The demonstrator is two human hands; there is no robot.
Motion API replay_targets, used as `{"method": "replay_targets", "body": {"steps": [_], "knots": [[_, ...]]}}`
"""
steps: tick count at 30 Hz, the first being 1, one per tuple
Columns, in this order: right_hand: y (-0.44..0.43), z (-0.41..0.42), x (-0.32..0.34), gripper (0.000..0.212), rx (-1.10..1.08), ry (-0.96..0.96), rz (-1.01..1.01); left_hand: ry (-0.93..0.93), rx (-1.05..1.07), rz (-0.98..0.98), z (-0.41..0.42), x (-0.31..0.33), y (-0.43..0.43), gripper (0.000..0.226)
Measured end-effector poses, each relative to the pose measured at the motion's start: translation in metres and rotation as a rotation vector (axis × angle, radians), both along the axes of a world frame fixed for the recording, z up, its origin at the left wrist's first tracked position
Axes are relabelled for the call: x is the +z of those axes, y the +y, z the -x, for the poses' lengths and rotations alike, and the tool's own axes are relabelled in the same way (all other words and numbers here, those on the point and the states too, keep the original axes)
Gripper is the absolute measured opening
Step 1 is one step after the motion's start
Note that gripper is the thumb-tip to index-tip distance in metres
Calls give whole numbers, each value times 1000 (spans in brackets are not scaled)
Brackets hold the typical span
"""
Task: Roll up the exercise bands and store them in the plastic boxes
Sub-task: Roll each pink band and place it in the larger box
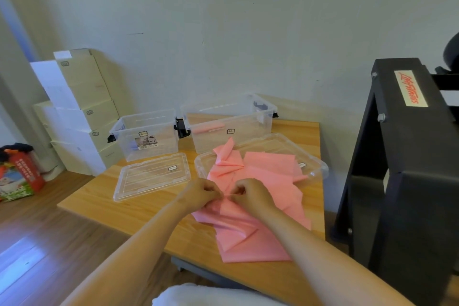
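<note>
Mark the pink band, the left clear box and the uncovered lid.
pink band (268, 171), head view, flat upper sheet.
left clear box (165, 150), head view, front wall.
uncovered lid (149, 177), head view, centre panel.

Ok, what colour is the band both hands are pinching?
Plain pink band, no pattern; the head view shows it clearly.

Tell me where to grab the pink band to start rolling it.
Probably its near end, from the person's side: the pink band lies fairly flat there on the table, while farther away it is crumpled over the clear lid.
</note>
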State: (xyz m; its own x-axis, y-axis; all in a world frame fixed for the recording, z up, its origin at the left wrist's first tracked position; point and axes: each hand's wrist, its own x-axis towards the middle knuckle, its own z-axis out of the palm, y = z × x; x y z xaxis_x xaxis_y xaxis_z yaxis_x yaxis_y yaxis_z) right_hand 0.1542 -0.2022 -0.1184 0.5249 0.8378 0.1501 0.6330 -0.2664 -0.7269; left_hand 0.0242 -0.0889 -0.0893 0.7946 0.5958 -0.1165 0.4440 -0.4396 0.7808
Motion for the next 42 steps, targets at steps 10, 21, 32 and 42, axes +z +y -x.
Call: {"method": "replay_targets", "body": {"steps": [10,21,32,42], "knots": [[-9,-3,11,31,50,330,-401,-180,104,205,-17,17,-14,28],[-21,-42,54,19,-90,391,-468,-532,60,532,-44,84,-15,21],[-22,-48,102,46,53,777,-493,-701,-194,809,-46,109,-6,19],[-22,-41,100,43,-2,825,-286,-614,-108,598,-27,102,0,51]]}}
